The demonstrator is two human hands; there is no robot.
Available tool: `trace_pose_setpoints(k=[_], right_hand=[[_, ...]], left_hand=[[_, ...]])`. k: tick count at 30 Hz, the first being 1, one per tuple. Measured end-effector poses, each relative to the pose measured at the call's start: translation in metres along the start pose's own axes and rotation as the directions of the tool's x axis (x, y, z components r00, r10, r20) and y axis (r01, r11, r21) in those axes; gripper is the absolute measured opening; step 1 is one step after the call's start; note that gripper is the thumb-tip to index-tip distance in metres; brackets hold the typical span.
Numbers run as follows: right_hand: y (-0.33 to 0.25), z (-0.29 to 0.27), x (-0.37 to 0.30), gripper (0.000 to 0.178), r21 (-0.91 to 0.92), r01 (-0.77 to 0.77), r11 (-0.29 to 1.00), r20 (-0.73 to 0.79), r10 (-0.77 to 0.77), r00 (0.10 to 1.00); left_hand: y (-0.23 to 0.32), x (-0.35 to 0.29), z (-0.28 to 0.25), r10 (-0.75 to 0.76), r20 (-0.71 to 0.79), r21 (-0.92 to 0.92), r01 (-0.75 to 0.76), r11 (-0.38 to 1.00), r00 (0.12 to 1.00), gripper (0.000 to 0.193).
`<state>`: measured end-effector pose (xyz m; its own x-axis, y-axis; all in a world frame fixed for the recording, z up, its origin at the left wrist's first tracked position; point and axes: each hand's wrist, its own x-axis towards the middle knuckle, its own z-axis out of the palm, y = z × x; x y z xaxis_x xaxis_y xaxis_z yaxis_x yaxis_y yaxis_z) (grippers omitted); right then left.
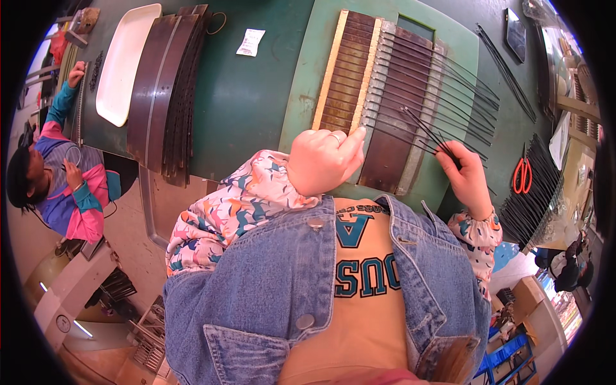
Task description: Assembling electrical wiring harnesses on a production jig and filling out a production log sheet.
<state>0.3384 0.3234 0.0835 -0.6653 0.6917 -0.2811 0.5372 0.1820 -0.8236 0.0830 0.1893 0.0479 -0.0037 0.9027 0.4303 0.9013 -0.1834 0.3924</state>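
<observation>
"Hands busy over there. What has each one got?"

"Left hand (326,160) is loosely curled, fingertips by the near end of the metal strip (372,96); I can't tell whether they pinch anything. Right hand (463,174) is nearly closed, thumb and fingers around a few thin black rods (422,127) that slant toward the left."

"And the other rods?"

"A row of laid rods (465,80) crosses the brown panel (385,160), just beyond both hands. Red-handled scissors (523,168) lie to the right hand's right."

"How would you do it well?"

"I'd feed one rod at a time, let the left fingertips guide its tip, keep it parallel with its neighbours, and avoid brushing those."
</observation>
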Motion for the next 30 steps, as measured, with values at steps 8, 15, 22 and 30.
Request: trace_pose_setpoints(k=[8,15,22,30], right_hand=[[-0.005,0.003,0.003,0.013,-0.004,-0.012,1.0,-0.01,0.012,1.0],[-0.003,0.0,0.004,0.013,-0.092,-0.082,0.992,0.013,0.083,0.996],[0.058,-0.106,-0.088,0.015,0.042,-0.318,0.947,-0.491,0.296,0.819],[-0.031,-0.034,-0.036,0.017,0.075,-0.174,0.982,-0.208,0.186,0.96]], left_hand=[[0.0,-0.002,0.001,0.006,0.005,-0.007,-0.006,1.0,1.0,0.028],[0.004,0.004,0.003,0.018,0.098,0.078,-0.026,0.997,0.995,0.034],[0.001,0.003,0.005,0.023,0.153,0.093,-0.038,0.995,0.988,0.039],[0.0,0.0,0.004,0.035,0.087,0.095,-0.043,0.995,0.996,0.038]])
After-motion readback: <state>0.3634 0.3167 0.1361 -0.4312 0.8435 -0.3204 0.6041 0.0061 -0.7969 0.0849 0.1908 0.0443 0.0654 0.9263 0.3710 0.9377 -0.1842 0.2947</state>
